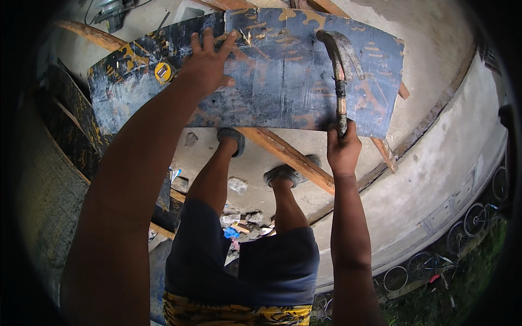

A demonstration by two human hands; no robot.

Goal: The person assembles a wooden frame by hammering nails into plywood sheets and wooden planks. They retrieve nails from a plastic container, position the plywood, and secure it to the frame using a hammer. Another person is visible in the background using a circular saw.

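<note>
— Left hand [209,65]?
— Mine, fingers spread wide, flat on the worn blue board [283,76], which rests across wooden beams [288,155] above my feet.
— Right hand [342,149]?
— Fist wrapped round the crowbar [340,70], its curved head lying on the board.

worn, scuffed plywood board [272,76]; rusty metal crowbar [340,70]; rough concrete floor [435,163].

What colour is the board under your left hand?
The board is dark blue-black with worn orange-yellow patches, seen in the head view.
</note>
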